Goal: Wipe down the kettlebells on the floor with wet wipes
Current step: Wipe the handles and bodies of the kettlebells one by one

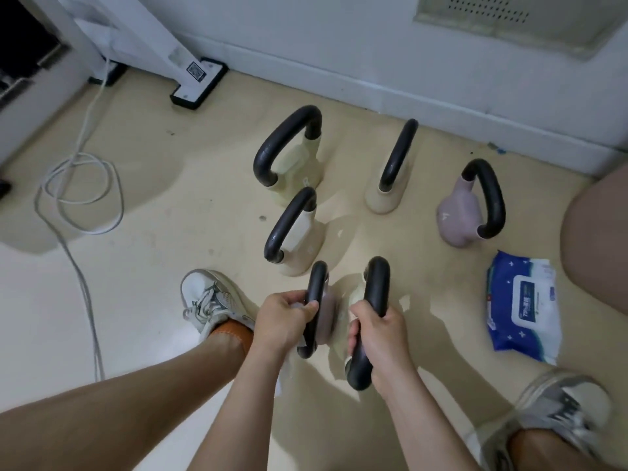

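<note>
Beige vinyl floor [163,232], smooth and lightly scuffed, meets a white wall [339,39] with a plain skirting along 12 o'clock. At 11 o'clock stands a black-edged white machine foot [198,81] bearing a QR sticker; a white cable [78,185] loops at 9 o'clock.

Six kettlebells with matte black arched handles are on the floor. Reckoned from the hands, the big cream kettlebell [299,164] is at 12 o'clock, its handle running from 7 to 1. A second cream kettlebell [387,198] sits at 1 o'clock, its handle nearly edge-on, leaning toward 1. A mauve kettlebell [458,215] at 2 o'clock arches toward 3 and carries a pale mark too small to read. A smaller cream kettlebell [302,239] stands just ahead of the hands, its handle on the 7-to-1 line.

A blue-and-white wet wipes pack [523,304], soft and crinkled, lies flat at 3 o'clock; its label print is too blurred to read.

The left hand [282,321] is curled around the handle of a near mauve kettlebell [328,311], the handle running 12 to 6, with a white wipe [285,368] trapped under the palm and trailing toward 6. Just beside it, the right hand [380,338] is wrapped around the handle of a near cream kettlebell [375,287], which is angled 12 to 7. Whether these two rest on the floor cannot be told.
</note>
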Action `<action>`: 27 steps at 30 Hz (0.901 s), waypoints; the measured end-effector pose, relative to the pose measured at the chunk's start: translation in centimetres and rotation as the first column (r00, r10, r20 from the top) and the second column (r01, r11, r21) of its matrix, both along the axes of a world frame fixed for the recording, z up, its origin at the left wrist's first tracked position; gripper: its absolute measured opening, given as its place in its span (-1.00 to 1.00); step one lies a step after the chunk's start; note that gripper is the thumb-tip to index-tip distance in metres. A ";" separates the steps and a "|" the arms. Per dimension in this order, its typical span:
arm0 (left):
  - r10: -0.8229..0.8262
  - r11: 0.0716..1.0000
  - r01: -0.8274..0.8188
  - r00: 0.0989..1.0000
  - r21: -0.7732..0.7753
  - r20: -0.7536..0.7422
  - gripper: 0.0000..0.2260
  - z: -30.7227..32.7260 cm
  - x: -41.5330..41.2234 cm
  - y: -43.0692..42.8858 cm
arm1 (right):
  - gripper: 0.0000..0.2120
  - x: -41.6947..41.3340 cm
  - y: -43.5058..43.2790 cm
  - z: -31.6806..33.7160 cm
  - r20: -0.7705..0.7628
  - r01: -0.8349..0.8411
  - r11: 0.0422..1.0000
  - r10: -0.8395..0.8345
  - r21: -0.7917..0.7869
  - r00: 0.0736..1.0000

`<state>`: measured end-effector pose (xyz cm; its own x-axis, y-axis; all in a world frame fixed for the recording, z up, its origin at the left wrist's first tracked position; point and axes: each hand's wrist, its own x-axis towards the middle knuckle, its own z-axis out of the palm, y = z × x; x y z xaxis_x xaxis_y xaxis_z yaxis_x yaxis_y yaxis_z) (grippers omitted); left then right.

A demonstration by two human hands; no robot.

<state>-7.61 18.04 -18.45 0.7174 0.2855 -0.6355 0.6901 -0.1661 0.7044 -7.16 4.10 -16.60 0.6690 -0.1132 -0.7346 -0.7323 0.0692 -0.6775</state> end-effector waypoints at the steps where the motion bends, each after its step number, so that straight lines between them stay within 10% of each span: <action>1: -0.023 0.995 0.025 1.000 0.099 -0.021 -0.86 0.6 0.2 -0.3 | -0.83 -0.1 0.1 0.1 -0.001 -0.004 1.000 0.004 -0.019 1.000; 4: 0.168 0.974 -0.163 0.986 0.157 -0.016 -0.66 3.7 0.4 -0.8 | -0.71 -0.1 0.3 1.1 0.011 -0.168 0.928 0.182 -0.332 0.983; 7: 0.479 0.795 -0.434 0.878 -0.424 0.000 -0.73 8.6 0.7 -0.9 | -0.42 0.6 -0.4 5.2 0.166 -0.181 0.786 0.338 -0.591 0.926; 11: 0.487 0.650 -0.283 0.868 -0.706 0.100 -0.73 14.9 0.2 -1.4 | -0.56 1.1 -0.2 12.3 0.147 -0.444 0.895 0.433 0.046 0.889; 19: 0.037 0.950 0.088 0.922 -0.301 0.386 -0.88 22.7 -1.5 0.3 | -0.78 -1.7 -1.9 19.9 0.400 -0.343 0.915 0.239 0.211 0.885; 27: -0.627 0.772 0.579 0.761 0.261 0.168 -0.84 31.1 3.0 9.6 | -0.82 1.8 1.0 23.4 0.367 -0.132 0.847 -0.078 0.514 0.927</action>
<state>-4.58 27.65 12.70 0.8975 -0.1650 -0.4091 0.2219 -0.6326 0.7420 -5.34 5.07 6.82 0.8930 0.2378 -0.3821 -0.4501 0.4714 -0.7584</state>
